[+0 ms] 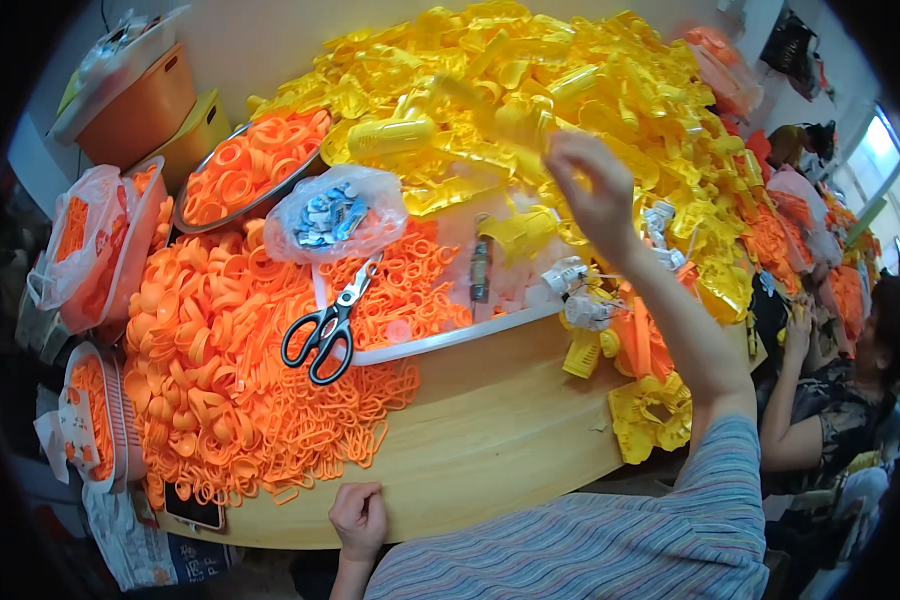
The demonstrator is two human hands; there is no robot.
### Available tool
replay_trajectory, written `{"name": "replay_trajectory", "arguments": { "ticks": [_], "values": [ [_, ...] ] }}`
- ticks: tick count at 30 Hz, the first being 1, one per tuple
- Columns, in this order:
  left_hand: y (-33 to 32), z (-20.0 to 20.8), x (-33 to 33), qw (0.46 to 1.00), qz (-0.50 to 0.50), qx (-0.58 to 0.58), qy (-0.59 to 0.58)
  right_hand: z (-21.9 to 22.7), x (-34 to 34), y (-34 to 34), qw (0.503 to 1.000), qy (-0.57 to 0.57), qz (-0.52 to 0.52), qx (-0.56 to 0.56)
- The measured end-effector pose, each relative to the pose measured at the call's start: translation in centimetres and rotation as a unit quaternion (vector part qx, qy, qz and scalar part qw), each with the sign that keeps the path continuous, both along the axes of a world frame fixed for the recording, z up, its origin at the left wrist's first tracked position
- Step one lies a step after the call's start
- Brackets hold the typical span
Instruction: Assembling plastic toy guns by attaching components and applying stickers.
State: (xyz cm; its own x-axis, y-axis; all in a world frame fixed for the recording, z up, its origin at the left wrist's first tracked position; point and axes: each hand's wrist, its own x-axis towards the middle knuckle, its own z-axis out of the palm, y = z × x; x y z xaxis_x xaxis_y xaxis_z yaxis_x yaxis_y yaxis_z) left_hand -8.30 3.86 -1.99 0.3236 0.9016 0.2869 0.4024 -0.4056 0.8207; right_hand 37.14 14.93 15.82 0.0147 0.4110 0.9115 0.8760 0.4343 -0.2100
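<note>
My right hand [592, 188] is raised over the heap of yellow plastic parts [610, 90], its fingers curled and smeared by motion. A blurred long yellow piece [485, 112] lies just beyond the fingertips; whether they still touch it cannot be made out. At the table's near edge, my left hand [358, 515] is closed in a loose fist with nothing showing in it. Ahead of that fist are orange plastic links [310, 430] in a loose pile. Black-handled scissors [330, 325] rest on the links and a white tray's rim [460, 340].
Orange cup-like parts [190, 350] are heaped at the left, below a metal bowl of orange rings [240, 170]. A clear bag with blue packets [335, 215] sits mid-table. A phone [195, 508] lies at the near-left edge. Another person [830, 400] works at the right.
</note>
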Motion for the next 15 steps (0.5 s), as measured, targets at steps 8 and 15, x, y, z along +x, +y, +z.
{"name": "replay_trajectory", "arguments": {
  "ticks": [8, 15],
  "values": [
    [0.1, 0.1, 0.0, 0.999, 0.001, 0.039, 0.000, -5.7, -10.4, -15.0, 0.929, -0.183, 0.257, -0.195],
    [0.2, 0.3, 0.5, 0.999, -0.009, 0.037, 0.003, -11.0, -10.9, -17.7, 0.890, -0.194, 0.298, -0.284]
  ]
}}
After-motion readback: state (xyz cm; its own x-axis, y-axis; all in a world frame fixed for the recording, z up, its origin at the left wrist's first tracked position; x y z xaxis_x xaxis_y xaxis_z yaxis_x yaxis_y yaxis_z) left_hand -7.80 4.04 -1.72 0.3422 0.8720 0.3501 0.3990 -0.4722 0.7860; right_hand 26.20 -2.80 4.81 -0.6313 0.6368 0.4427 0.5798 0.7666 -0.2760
